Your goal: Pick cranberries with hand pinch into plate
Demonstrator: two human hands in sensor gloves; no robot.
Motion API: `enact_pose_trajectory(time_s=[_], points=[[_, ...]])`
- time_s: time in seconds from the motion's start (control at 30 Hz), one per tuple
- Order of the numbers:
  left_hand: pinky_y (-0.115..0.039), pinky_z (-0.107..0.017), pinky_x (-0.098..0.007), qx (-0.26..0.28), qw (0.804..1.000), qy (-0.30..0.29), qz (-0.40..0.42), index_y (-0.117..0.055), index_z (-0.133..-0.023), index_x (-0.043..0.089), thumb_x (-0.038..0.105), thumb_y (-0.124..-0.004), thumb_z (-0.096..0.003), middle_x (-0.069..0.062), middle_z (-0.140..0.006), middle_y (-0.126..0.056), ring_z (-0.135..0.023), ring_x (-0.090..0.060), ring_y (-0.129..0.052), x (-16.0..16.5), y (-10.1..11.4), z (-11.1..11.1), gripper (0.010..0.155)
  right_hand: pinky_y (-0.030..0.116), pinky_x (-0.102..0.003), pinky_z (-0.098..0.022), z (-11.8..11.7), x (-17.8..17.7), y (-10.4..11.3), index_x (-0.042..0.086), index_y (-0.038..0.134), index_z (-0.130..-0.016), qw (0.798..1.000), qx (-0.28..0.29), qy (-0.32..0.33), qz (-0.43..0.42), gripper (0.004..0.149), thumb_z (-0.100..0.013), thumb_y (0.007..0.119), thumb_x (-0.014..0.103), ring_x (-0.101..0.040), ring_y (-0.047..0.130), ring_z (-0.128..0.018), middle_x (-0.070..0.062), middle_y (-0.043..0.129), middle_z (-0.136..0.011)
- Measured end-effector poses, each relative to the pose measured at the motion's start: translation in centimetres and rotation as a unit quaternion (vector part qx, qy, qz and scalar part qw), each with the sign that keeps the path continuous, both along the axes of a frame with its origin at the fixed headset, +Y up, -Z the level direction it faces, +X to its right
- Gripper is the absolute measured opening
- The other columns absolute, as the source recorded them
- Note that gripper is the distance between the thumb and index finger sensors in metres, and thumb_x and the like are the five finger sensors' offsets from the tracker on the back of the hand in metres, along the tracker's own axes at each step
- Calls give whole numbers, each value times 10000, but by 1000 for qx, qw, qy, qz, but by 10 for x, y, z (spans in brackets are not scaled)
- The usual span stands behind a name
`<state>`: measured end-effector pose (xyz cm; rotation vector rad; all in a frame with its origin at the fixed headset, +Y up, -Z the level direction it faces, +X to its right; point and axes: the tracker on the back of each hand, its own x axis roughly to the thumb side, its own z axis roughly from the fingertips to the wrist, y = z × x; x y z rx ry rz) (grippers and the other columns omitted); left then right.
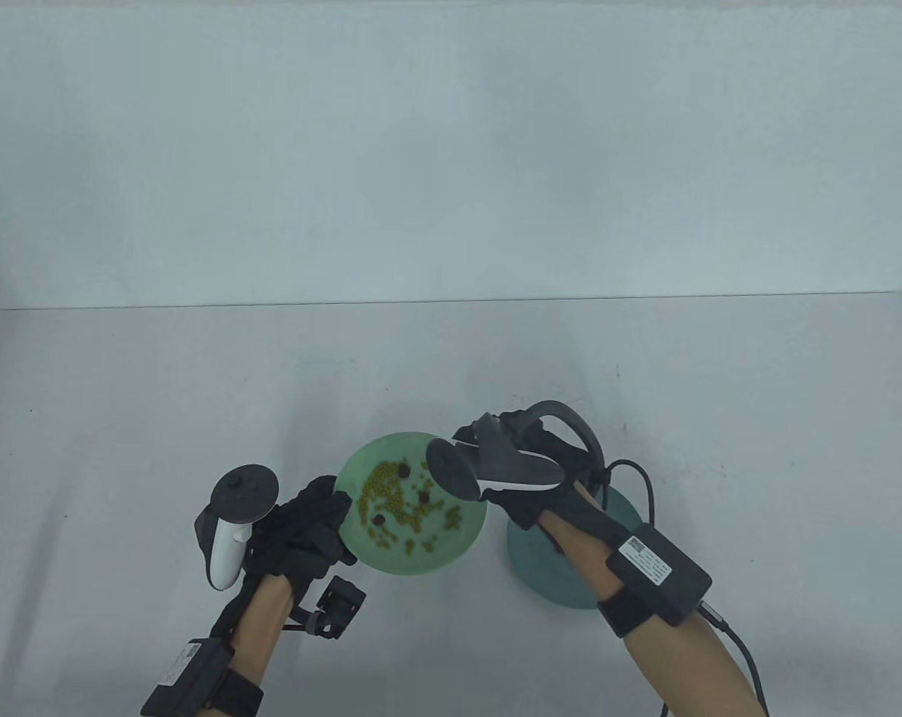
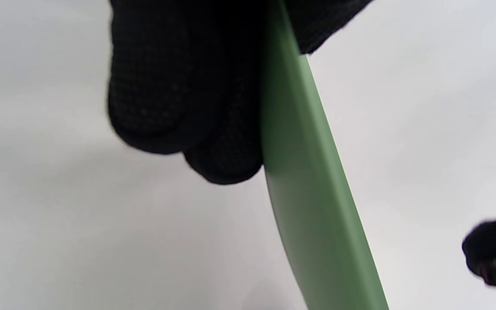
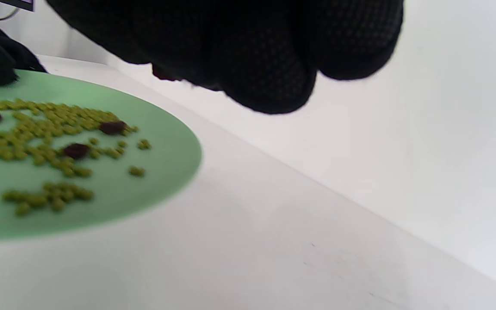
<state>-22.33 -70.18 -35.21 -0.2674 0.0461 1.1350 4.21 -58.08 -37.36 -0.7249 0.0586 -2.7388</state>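
Observation:
A light green plate (image 1: 458, 545) holds many small green beans (image 1: 391, 493) and three dark cranberries (image 1: 403, 470). My left hand (image 1: 309, 530) grips the plate's left rim; in the left wrist view my fingers (image 2: 179, 86) lie against the rim of the plate (image 2: 312, 193). My right hand (image 1: 462, 435) hovers over the plate's upper right edge, fingers bunched. In the right wrist view the right hand (image 3: 230, 56) pinches a small dark red cranberry (image 3: 162, 73) above the table, beside the plate (image 3: 162, 172), where other cranberries (image 3: 112, 127) lie.
A teal plate (image 1: 540, 575) sits right of the green plate, mostly under my right forearm. The white table (image 1: 645, 418) runs back to a pale wall. A cable (image 1: 742, 650) trails from my right wrist.

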Motion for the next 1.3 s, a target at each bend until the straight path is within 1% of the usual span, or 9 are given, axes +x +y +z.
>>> enact_pose_trajectory(time_s=[0.13,0.3,0.37,0.57,0.77,0.87,1.1,1.3], points=[[-978,-323,-268,3,1000,2,1,-576,-1028,-53,228,-663,-599,-188,-788,-871,-433,-209,-1106,-1,1,0,520,884,-328,-387,1,32,-7,130,855,-855,999,-6,-32,-1,540,-524,727,537,-56,994,-413,182,911,-479],[-978,-323,-267,6,1000,3,2,-577,-1028,-52,229,-663,-599,-188,-788,-871,-432,-207,-1107,-2,2,0,520,883,-329,-387,2,69,-28,131,855,-855,997,-25,-72,3,537,-524,728,535,-55,993,-414,182,911,-480],[-978,-324,-268,7,1000,4,2,-577,-1028,-53,228,-663,-599,-188,-788,-871,-432,-208,-1106,-2,2,0,520,883,-328,-387,1,81,-38,132,855,-855,996,-33,-84,3,537,-524,728,535,-55,994,-413,182,911,-479],[-978,-324,-268,5,1000,4,-1,-577,-1028,-53,229,-663,-599,-188,-788,-871,-432,-207,-1107,-2,1,1,520,882,-330,-389,-8,106,-80,132,854,-855,989,-78,-124,9,537,-523,728,535,-57,992,-416,180,910,-480],[-978,-324,-268,5,1000,2,-5,-575,-1028,-51,229,-664,-599,-188,-788,-871,-432,-207,-1107,-1,1,1,520,880,-331,-391,-19,115,-109,135,850,-859,983,-103,-148,18,535,-524,727,534,-58,990,-418,180,908,-482],[-977,-324,-269,5,1000,0,-3,-578,-1028,-54,229,-663,-600,-189,-788,-871,-433,-210,-1106,-1,0,0,520,878,-332,-393,-24,116,-120,135,849,-859,981,-114,-156,21,533,-525,728,532,-61,989,-420,178,908,-484],[-977,-325,-268,5,1000,1,-5,-578,-1028,-53,229,-663,-600,-189,-788,-870,-433,-208,-1106,-1,0,0,520,877,-333,-393,-31,113,-137,140,852,-858,978,-129,-164,29,528,-525,729,531,-61,988,-422,178,907,-484],[-978,-324,-269,4,1000,2,-5,-577,-1028,-54,229,-663,-600,-188,-788,-871,-432,-209,-1107,-2,0,0,521,877,-335,-395,-33,114,-141,146,853,-861,975,-138,-170,34,523,-529,727,530,-64,989,-425,175,908,-488]])
